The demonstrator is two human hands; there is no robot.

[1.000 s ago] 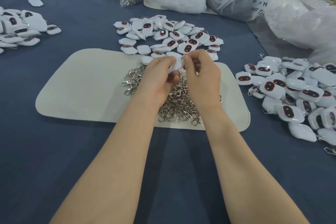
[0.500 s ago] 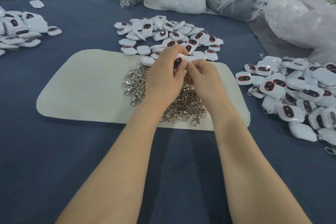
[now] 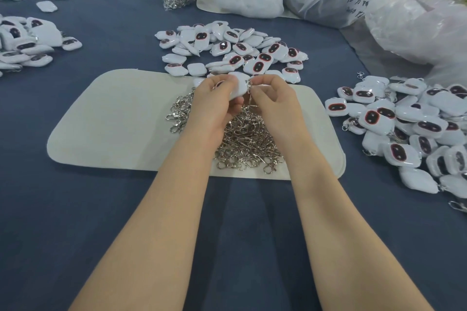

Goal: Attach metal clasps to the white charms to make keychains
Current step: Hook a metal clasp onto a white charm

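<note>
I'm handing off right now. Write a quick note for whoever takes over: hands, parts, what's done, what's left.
Left hand: grips one white charm over the mat's far edge.
Right hand: pinches a metal clasp at that charm's edge; whether it is hooked on cannot be told.
Loose clasps: heaped on the cream mat.
Charms to do: pile beyond the mat.
Done: pile at right, several showing clasps.
Left: finish this charm, then work through the far pile.
</note>
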